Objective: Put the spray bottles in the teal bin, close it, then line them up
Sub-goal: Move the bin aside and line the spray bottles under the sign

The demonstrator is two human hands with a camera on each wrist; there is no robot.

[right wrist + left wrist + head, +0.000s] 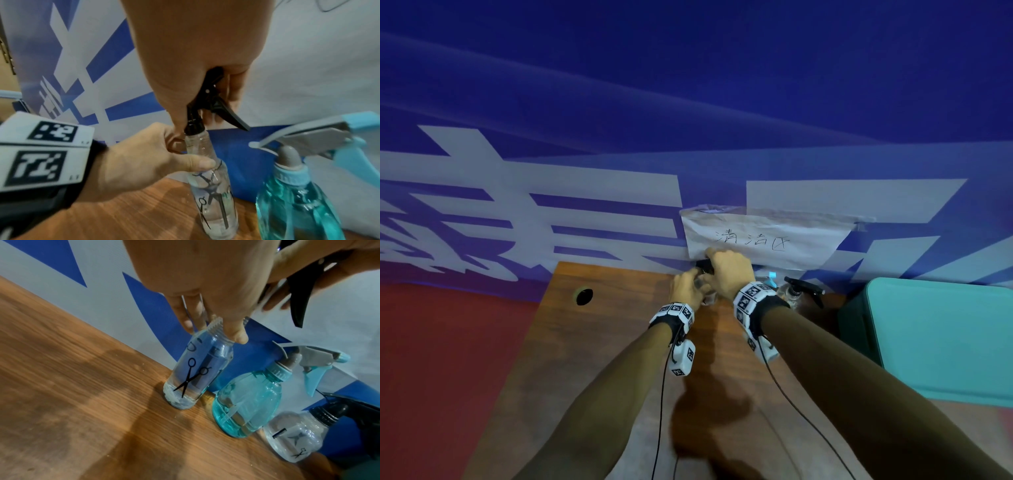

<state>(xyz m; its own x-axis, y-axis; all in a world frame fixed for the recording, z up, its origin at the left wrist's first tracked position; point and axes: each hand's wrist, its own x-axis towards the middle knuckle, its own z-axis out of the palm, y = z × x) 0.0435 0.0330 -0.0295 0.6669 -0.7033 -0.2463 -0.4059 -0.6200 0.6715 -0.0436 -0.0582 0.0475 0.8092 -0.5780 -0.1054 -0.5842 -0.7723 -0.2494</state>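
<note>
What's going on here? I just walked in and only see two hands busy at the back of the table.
A person is handling a clear spray bottle by the wall. The left hand grips its neck, the right hand holds its black trigger head. A teal spray bottle and another clear bottle stand beside it. The teal bin sits closed to the right.

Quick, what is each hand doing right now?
Left hand: holds the neck of the slim clear plastic spray bottle with scissors print.
Right hand: grips that bottle's black trigger sprayer head.
</note>
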